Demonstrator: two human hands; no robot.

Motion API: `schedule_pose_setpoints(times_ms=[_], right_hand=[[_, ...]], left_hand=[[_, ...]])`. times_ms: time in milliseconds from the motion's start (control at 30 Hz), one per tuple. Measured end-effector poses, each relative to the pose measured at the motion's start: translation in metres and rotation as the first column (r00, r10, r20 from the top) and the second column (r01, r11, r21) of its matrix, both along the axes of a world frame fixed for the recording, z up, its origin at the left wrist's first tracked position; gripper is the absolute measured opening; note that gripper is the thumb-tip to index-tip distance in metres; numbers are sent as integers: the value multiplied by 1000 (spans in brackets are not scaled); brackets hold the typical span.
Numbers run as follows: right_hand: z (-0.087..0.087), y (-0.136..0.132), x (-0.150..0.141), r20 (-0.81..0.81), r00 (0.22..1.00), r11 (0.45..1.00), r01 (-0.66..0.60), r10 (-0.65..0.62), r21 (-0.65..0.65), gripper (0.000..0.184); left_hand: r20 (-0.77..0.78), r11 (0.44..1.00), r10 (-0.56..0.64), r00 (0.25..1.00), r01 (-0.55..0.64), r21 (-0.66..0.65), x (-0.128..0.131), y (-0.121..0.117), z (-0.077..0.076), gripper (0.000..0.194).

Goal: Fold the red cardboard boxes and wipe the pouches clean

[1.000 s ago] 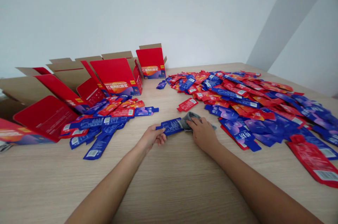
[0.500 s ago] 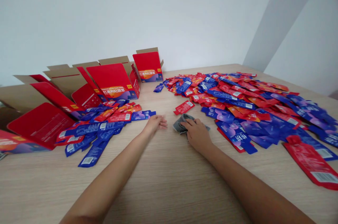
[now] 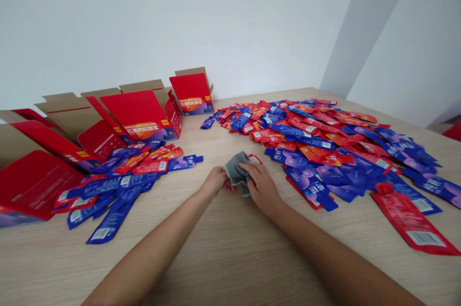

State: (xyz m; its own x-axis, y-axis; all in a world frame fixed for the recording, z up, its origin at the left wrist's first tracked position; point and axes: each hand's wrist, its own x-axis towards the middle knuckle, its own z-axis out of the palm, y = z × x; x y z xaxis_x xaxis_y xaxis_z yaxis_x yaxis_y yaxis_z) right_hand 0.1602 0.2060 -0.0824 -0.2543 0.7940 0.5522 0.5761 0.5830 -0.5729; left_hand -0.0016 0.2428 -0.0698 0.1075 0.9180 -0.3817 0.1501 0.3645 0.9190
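Observation:
A crumpled grey cloth (image 3: 236, 166) is between my two hands above the wooden table. My right hand (image 3: 263, 187) grips the cloth's right side, its fingers bent over it. My left hand (image 3: 217, 180) is closed at the cloth's left edge, its fingertips partly hidden beneath. A red pouch (image 3: 255, 158) shows only in part behind the cloth and my right fingers; I cannot tell whether it is held. To the left lies a small heap of blue and red pouches (image 3: 131, 178). On the right spreads a large pile of similar pouches (image 3: 309, 138).
Open red cartons (image 3: 140, 114) stand in a row on the left, flaps up. Another red carton (image 3: 192, 94) stands farther back. A single blue pouch (image 3: 207, 123) lies near it. The pale wooden table (image 3: 216, 258) meets a white wall behind.
My left hand has moved to the cloth and closed at its edge. The cloth is raised and bunched in my right hand. The red pouch behind it is now mostly covered. The view has shifted slightly right.

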Motion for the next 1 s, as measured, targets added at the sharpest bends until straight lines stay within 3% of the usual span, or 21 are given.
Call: schedule_pose_setpoints(times_ms=[133, 233, 500, 633, 800, 867, 1000], right_hand=[[5, -30, -29, 316, 919, 972, -223, 235, -73, 47], [8, -37, -42, 445, 868, 975, -194, 220, -104, 48], [11, 0, -22, 593, 803, 985, 147, -64, -93, 46], [6, 9, -6, 593, 796, 976, 205, -124, -72, 45], [8, -2, -4, 424, 897, 980, 180, -128, -84, 49], [10, -14, -14, 393, 917, 993, 102, -70, -62, 51], [12, -33, -39, 504, 852, 990, -120, 142, -77, 52]], left_hand=[[8, 998, 20, 1000, -21, 55, -30, -53, -3, 15], [20, 999, 21, 1000, -22, 44, -44, -70, -3, 16], [127, 1000, 13, 992, -12, -12, -49, -71, 3, 22], [169, 999, 41, 985, -35, -36, -52, -70, 2, 22], [159, 998, -1, 987, 11, -63, -51, -67, 2, 20], [140, 996, -52, 989, 62, -65, -50, -66, 2, 17], [81, 999, -23, 996, 26, -41, -49, -67, 1, 10]])
